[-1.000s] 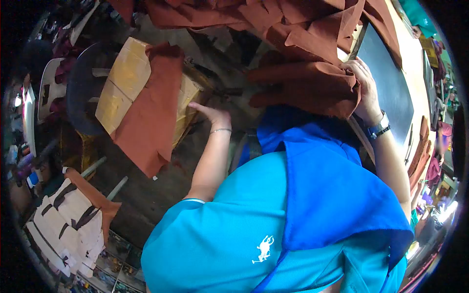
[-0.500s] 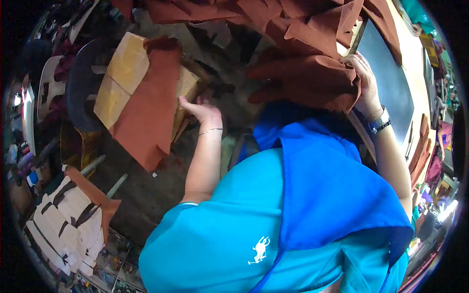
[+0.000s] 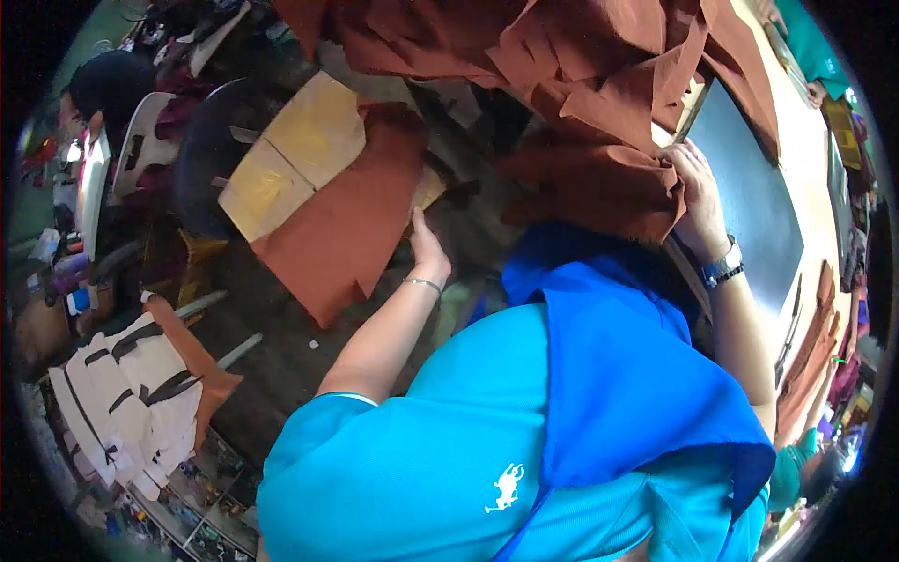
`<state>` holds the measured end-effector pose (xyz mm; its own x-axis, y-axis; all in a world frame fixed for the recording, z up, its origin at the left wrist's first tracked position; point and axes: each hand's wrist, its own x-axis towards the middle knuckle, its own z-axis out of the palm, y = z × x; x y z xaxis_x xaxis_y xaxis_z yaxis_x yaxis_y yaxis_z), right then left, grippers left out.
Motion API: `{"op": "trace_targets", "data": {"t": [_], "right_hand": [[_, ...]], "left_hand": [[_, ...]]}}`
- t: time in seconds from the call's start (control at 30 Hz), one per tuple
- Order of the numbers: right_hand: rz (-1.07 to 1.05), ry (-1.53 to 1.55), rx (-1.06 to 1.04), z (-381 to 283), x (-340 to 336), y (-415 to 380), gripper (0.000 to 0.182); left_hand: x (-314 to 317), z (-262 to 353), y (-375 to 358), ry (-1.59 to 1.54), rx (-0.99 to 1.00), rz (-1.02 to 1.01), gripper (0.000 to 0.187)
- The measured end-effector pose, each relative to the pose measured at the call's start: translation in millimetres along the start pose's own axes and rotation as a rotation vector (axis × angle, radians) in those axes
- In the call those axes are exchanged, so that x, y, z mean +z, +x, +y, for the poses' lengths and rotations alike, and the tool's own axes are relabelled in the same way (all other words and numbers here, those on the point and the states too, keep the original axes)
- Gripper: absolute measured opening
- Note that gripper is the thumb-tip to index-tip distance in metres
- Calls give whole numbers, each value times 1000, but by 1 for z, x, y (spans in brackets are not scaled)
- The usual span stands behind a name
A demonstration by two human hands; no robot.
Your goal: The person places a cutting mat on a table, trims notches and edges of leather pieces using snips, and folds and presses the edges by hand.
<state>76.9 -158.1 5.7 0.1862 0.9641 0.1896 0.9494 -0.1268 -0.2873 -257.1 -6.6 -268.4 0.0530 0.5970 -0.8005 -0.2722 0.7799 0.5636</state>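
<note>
A flat piece of reddish-brown cloth (image 3: 351, 220) lies over a cardboard box (image 3: 304, 150) with shiny tape across its top. My left hand (image 3: 429, 255) is at the right edge of this cloth, its visible fingers stretched out beside the box. On the other side, my right hand (image 3: 698, 192) grips the edge of a bunched brown cloth (image 3: 599, 187), fingers folded over it. That cloth hangs at the table edge above my blue apron (image 3: 637, 375). Part of the right fingers is hidden in its folds.
A large heap of brown cloth (image 3: 590, 56) covers the far part of the table, next to a dark board (image 3: 749, 187). A dark chair (image 3: 206, 159) stands behind the box. Stacked pale pieces with dark strips (image 3: 140, 403) are at lower left. Another person's green sleeve (image 3: 810, 42) shows at upper right.
The view has shifted, so the box and its cloth appear farther right. My left hand has turned, its fingers now pointing up along the cloth edge. My right hand keeps its grip.
</note>
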Motion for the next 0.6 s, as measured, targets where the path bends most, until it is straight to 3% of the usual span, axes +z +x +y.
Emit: {"op": "trace_targets", "data": {"t": [0.1,0.17,0.2,0.23,0.27,0.3,0.33,0.37,0.4,0.5,0.53,0.6], "right_hand": [[17,24,-9,-2,0,2,33],[40,34,-23,-3,0,1,33],[59,37,-39,-2,1,1,32],[77,41,-53,-2,2,0,32],[77,44,-52,-1,3,-1,32],[76,46,-52,2,4,0,31],[74,48,-51,3,5,-1,31],[105,39,-66,3,6,-1,31],[135,27,-81,2,7,-1,31],[114,41,-59,-7,-1,-1,30],[115,37,-64,-5,1,0,30],[119,33,-78,-1,3,0,29]], "left_hand": [[1,18,-10,153,-162,-294,55],[13,49,-38,407,14,-523,43],[23,69,-52,533,160,-593,36],[23,89,-30,692,542,-614,34],[36,131,-56,1051,1121,-361,33],[36,157,-47,1317,1352,-164,35],[23,167,-17,1434,1424,71,39],[13,187,-2,1586,1217,74,46],[3,191,21,1623,1103,268,44],[-22,209,73,1530,897,-84,37],[-37,204,108,1380,1010,-171,33],[-31,229,129,1273,1098,-51,36]]}}
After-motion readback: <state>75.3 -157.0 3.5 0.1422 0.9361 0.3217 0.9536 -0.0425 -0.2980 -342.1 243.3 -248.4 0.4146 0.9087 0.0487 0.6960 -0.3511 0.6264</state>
